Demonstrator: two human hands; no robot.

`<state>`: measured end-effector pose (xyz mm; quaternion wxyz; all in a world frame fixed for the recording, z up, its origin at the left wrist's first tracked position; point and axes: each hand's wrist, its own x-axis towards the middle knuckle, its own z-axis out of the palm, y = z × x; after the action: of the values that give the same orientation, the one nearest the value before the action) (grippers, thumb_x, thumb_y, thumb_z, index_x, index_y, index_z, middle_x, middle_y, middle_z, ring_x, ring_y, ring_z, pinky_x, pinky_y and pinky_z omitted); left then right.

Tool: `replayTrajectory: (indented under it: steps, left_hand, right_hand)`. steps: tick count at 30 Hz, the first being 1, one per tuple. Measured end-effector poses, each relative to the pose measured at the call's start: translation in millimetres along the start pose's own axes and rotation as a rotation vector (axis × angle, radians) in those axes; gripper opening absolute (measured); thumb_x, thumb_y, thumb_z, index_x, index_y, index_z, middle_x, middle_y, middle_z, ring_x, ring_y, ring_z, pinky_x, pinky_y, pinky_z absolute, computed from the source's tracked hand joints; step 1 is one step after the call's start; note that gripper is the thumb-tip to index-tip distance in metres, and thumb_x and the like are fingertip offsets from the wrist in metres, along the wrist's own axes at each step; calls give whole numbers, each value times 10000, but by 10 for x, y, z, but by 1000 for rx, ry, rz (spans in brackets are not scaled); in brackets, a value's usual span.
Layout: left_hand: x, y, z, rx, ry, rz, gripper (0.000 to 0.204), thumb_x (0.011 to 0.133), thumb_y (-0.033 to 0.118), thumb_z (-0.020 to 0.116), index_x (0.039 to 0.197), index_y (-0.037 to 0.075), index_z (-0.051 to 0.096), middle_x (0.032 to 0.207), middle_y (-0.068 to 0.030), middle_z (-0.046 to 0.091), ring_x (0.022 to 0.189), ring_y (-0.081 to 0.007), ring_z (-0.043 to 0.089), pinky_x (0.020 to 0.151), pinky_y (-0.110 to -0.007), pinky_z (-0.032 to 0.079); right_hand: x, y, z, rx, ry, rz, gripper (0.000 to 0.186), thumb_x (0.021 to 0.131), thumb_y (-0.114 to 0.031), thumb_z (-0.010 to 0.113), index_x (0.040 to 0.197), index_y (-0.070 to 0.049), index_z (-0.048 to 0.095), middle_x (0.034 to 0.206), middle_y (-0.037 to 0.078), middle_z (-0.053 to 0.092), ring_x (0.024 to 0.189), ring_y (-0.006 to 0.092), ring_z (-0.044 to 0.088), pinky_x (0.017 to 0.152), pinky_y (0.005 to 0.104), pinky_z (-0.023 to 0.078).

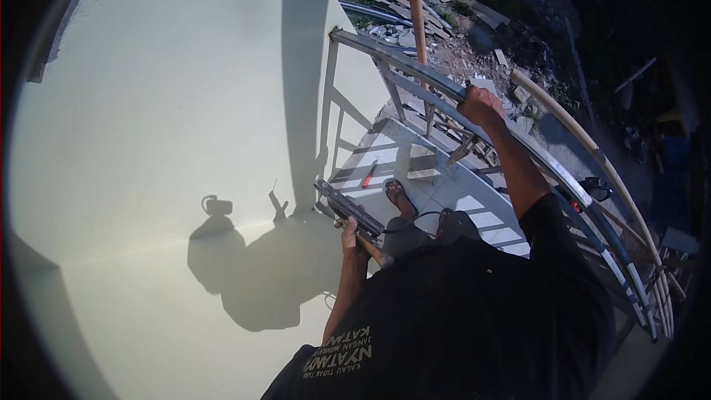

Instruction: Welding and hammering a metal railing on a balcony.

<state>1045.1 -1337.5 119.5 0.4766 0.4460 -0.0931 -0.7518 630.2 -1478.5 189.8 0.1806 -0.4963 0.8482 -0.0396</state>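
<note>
My right hand (483, 107) is closed around the top rail of a grey metal railing (415, 68), which curves from the wall down to the right. Low at the left, my left hand (351, 237) grips a wooden handle (376, 252). A long dark tool with a ribbed body (346, 204) lies along that same hand, and a black cable runs near it. Whether the dark tool and the handle are one piece I cannot tell. A small red-handled tool (368, 178) rests on the tiled floor (433, 200) by my sandalled foot (401, 198).
A pale wall (178, 118) fills the left side, with my shadow on it. Beyond the railing, a wooden pole (416, 11) stands upright and curved bamboo poles (585, 141) lean. Rubble and planks (481, 59) lie on the ground well below.
</note>
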Motion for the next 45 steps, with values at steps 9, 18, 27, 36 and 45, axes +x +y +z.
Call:
replayTrajectory:
  steps: [9, 18, 27, 36, 45]
  left_hand:
    - [-27, -41, 228, 4, 31, 12, 524, 932, 320, 633, 1336, 25, 475, 1158, -66, 603, 999, -219, 613, 869, -402, 521]
    - [61, -177, 343, -16, -37, -110, 527, 908, 315, 672, 1352, 103, 482, 1142, -32, 624, 793, -132, 625, 609, -269, 521]
    - [607, -305, 571, 129, -224, -541, 607, 782, 254, 803, 1275, 73, 499, 1028, -91, 615, 932, -249, 637, 811, -394, 562]
    - [1228, -235, 399, 810, -411, -779, 470, 722, 105, 825, 1137, 71, 607, 977, -16, 630, 915, -186, 600, 819, -340, 485]
    - [1585, -485, 230, 1657, -469, -887, 219, 832, 218, 706, 925, 26, 656, 751, -19, 605, 665, -123, 545, 624, -311, 426]
  right_hand:
    - [-59, 247, -62, 37, -163, -99, 633, 762, -397, 724, 1248, -65, 493, 1123, 228, 629, 1053, 367, 631, 874, 469, 514]
    - [-1178, 237, 416, 633, 151, -239, 426, 833, -271, 716, 1162, -26, 600, 1053, 200, 658, 956, 326, 650, 823, 420, 515]
    - [-1841, -457, 1188, 1021, -586, -61, 719, 824, -470, 722, 1301, 26, 514, 1117, 236, 644, 1037, 339, 639, 910, 397, 488]
    - [-2176, -542, 1812, 970, -462, 172, 729, 777, -298, 757, 1366, -8, 442, 1136, 255, 630, 1047, 374, 626, 942, 424, 455]
    - [-3710, 390, 2651, 1132, -58, 909, 438, 734, -274, 688, 1070, -3, 613, 971, 199, 670, 889, 308, 640, 834, 381, 486]
